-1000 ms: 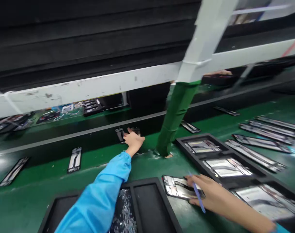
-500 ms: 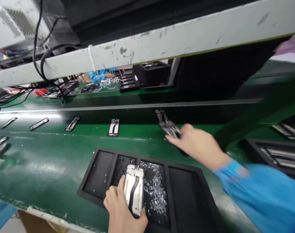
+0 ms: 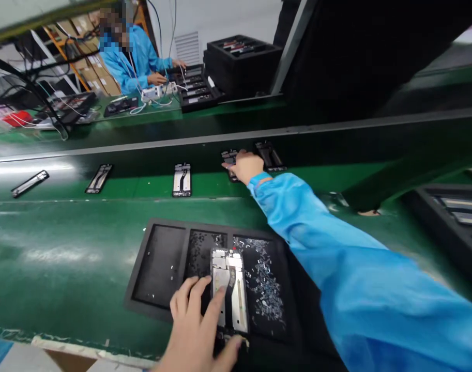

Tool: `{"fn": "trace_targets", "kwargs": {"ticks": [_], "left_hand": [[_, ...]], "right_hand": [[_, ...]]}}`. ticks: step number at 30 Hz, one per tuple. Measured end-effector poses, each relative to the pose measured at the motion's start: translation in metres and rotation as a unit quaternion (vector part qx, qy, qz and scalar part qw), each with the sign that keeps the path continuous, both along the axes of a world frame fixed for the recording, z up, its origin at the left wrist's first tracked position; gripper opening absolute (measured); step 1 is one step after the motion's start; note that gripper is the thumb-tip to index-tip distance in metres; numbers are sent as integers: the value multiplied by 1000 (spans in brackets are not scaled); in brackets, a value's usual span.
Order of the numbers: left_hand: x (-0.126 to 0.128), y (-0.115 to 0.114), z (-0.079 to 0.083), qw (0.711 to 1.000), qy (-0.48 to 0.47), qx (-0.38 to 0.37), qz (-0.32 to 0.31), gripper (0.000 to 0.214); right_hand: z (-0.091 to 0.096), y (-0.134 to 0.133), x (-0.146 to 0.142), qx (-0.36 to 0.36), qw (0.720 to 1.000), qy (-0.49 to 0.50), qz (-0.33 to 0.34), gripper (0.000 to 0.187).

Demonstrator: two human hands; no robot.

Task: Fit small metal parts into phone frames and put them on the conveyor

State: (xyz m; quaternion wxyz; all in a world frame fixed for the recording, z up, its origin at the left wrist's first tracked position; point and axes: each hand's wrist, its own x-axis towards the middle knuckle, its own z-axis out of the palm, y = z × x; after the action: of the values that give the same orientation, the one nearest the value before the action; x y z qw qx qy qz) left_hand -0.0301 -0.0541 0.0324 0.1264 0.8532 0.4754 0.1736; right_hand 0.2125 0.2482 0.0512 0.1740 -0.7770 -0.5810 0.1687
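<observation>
My left hand (image 3: 199,323) has its fingers spread over an opened phone (image 3: 239,294). One finger lies across the phone's silver back, and the thumb is near its lower end. This phone rests on a black foam tray (image 3: 142,258) with small loose parts in its middle compartments. Stretched out to the far strip, my right hand (image 3: 248,166) grips another opened phone (image 3: 228,155), partly hidden by the hand. Just right of that hand lies a darker phone frame (image 3: 270,155).
More opened phones, including one (image 3: 182,181) and another (image 3: 99,179), lie along the green strip. At right stands a black tray (image 3: 453,227) holding phones. A co-worker in blue (image 3: 133,57) sits across the bench beside stacked black trays (image 3: 243,57).
My right hand has moved left and farther back with a phone, down to the strip. My left hand's grip has loosened, its fingers now spread on the phone. The view has shifted.
</observation>
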Motion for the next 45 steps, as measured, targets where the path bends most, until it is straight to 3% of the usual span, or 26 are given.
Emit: {"fn": "trace_targets", "kwargs": {"ticks": [3,5,8,12,15,21,26,30,33,35,37,41,45], "left_hand": [[-16,55,24,986,27,-18,-166,32],[-12,96,29,971,31,-11,-237,21],[9,144,20,950,35,-23,-311,26],[27,170,0,935,36,-37,-350,38],[26,174,-8,934,23,-50,-354,28],[23,173,-11,937,-15,-51,-345,26],[25,174,-13,935,-30,-22,-353,26],[26,173,-13,937,-24,-6,-348,27],[29,171,-11,939,-24,-15,-342,28],[32,169,-12,942,-18,-15,-336,29],[35,168,-15,944,-5,-8,-329,31],[39,169,-19,946,1,-6,-324,29],[39,169,-19,948,-3,-5,-319,32]], "right_hand": [[9,-52,13,-5,994,100,42,42],[12,-102,22,-22,982,175,68,59],[6,-174,31,-9,950,304,65,74],[-14,-225,23,51,895,442,-30,52],[-25,-233,10,56,888,457,-11,40],[-35,-242,4,105,922,372,-12,37],[-35,-243,7,104,952,282,58,30],[-36,-242,3,106,937,332,34,8],[-35,-240,1,111,915,388,6,19],[-33,-239,4,121,911,395,6,13],[-31,-239,11,147,924,354,12,10],[-31,-247,26,221,958,176,55,8],[-36,-253,25,249,947,88,182,28]]}}
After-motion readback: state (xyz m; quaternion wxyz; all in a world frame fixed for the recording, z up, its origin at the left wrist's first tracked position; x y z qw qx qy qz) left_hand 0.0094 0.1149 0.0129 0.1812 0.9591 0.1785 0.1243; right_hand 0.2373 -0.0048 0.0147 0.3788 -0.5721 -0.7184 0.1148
